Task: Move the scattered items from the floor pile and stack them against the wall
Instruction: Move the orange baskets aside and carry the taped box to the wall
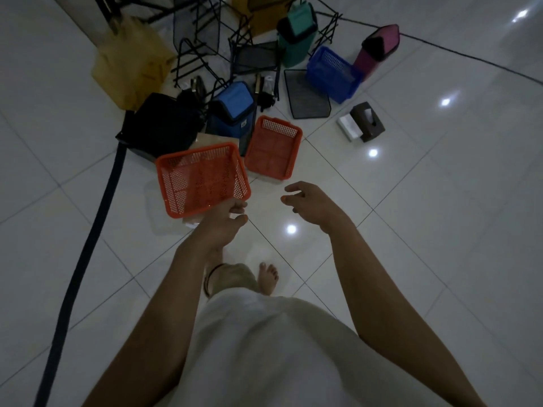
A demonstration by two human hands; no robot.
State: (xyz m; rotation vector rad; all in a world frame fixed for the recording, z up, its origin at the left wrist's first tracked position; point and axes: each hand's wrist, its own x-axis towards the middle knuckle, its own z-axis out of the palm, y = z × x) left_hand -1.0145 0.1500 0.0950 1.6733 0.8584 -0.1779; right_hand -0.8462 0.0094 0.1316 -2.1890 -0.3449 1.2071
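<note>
An orange perforated plastic basket [202, 179] is tilted just above the white tiled floor, and my left hand [226, 220] grips its near rim. A second orange basket [273, 148] lies flat on the floor just beyond and to the right. My right hand [308, 204] hovers to the right of the held basket, fingers loosely spread, holding nothing. Behind them the floor pile spreads out: a blue bin [232, 111], a black box [161, 124], a blue basket [333, 73], a green bin [296, 39] and a magenta bin [377, 49].
A black mesh tray [307, 94], wire racks [199, 48], a yellow bag [129, 66] and a tissue box [367, 121] lie in the pile. A dark hose [88, 248] runs along the floor on the left. My bare feet [267, 277] stand on the tiles.
</note>
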